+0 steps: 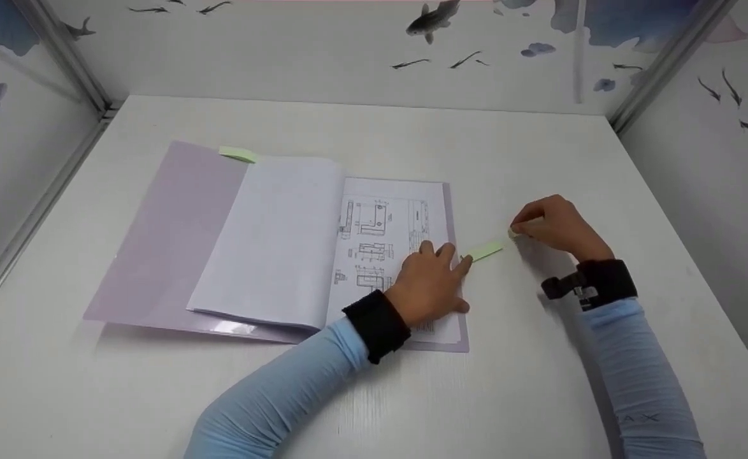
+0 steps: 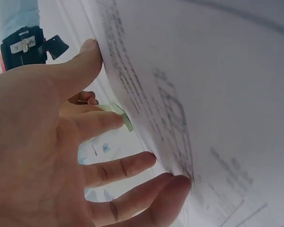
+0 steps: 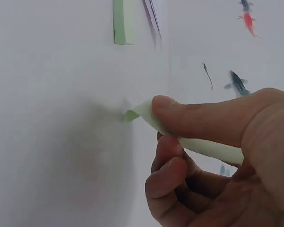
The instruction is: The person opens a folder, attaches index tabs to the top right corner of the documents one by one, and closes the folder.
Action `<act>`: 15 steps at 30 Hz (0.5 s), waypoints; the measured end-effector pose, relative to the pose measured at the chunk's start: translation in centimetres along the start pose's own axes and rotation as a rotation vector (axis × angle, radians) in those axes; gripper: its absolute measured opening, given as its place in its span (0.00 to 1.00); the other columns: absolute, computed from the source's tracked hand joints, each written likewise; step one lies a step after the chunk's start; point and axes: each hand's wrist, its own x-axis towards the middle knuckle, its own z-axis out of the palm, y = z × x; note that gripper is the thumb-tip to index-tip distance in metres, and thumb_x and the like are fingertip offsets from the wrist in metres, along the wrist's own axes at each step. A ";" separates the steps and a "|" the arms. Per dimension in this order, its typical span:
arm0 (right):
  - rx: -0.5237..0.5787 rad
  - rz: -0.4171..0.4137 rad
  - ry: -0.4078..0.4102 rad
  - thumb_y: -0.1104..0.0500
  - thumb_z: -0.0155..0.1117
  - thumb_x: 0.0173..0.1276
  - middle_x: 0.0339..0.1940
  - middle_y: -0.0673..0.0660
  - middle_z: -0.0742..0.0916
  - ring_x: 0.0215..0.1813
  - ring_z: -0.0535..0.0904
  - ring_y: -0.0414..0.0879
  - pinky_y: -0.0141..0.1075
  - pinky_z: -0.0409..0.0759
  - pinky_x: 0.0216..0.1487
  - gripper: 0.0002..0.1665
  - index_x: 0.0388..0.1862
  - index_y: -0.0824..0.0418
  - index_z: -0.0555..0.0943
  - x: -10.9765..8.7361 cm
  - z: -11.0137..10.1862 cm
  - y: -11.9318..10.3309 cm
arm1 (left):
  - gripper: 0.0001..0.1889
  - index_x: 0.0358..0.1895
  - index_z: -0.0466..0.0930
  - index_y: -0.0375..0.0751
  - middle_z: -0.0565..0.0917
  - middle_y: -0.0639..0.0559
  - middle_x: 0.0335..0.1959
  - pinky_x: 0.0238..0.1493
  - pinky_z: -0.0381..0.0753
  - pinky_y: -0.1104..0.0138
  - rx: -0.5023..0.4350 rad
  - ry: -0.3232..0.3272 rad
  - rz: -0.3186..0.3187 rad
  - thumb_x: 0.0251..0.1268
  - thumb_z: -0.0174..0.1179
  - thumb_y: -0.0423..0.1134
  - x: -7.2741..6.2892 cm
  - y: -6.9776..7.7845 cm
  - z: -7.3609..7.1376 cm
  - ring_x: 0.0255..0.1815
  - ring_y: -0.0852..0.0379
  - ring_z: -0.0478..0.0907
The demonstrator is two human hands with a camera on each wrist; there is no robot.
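Observation:
My left hand lies with spread fingers on the right-hand page, a sheet printed with technical drawings. One of its fingers reaches past the page edge to a pale green sticky note pad on the table. In the right wrist view the end of that green strip shows near the top. My right hand is raised to the right of the pad. Between thumb and fingers it pinches a single pale green sticky note, whose free end curls. The left palm shows in the left wrist view.
A purple folder lies open on the white table, its turned white sheets folded to the left. Another green sticky tab sticks out at the top of those sheets. White panels with fish pictures enclose the table.

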 end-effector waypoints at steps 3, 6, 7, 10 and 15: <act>0.054 -0.014 0.036 0.53 0.64 0.76 0.47 0.63 0.89 0.42 0.85 0.51 0.37 0.80 0.40 0.16 0.50 0.63 0.87 0.4 0.6 -0.3 | 0.46 0.84 0.51 0.47 0.72 0.47 0.73 0.52 0.85 0.64 -0.112 -0.051 0.003 0.73 0.53 0.68 -0.7 -0.8 -0.5 0.65 0.46 0.73; 0.104 0.004 0.084 0.52 0.64 0.75 0.42 0.61 0.89 0.39 0.84 0.49 0.37 0.80 0.38 0.15 0.48 0.63 0.86 0.6 1.2 -0.8 | 0.45 0.83 0.51 0.42 0.71 0.45 0.75 0.61 0.83 0.59 -0.231 -0.105 0.035 0.74 0.55 0.64 -1.9 -1.6 -0.7 0.71 0.45 0.71; 0.116 0.015 0.103 0.52 0.66 0.74 0.42 0.60 0.88 0.39 0.84 0.49 0.38 0.80 0.38 0.14 0.47 0.62 0.86 0.6 1.4 -1.1 | 0.45 0.83 0.52 0.42 0.71 0.45 0.75 0.62 0.83 0.58 -0.263 -0.119 0.050 0.74 0.56 0.63 -2.3 -1.9 -0.8 0.72 0.45 0.71; 0.130 0.026 0.138 0.52 0.70 0.70 0.44 0.60 0.88 0.41 0.83 0.51 0.40 0.80 0.40 0.13 0.44 0.61 0.86 1.2 2.0 -2.2 | 0.44 0.81 0.56 0.41 0.73 0.44 0.73 0.65 0.81 0.58 -0.327 -0.135 0.080 0.71 0.61 0.62 -3.4 -2.6 -0.6 0.72 0.46 0.72; 0.101 -0.020 0.122 0.57 0.68 0.68 0.53 0.62 0.87 0.52 0.80 0.54 0.43 0.77 0.49 0.11 0.44 0.62 0.87 4.0 3.0 -4.6 | 0.43 0.76 0.62 0.41 0.77 0.44 0.67 0.60 0.82 0.61 -0.312 -0.086 0.115 0.66 0.67 0.62 -4.4 -2.9 -0.1 0.62 0.47 0.75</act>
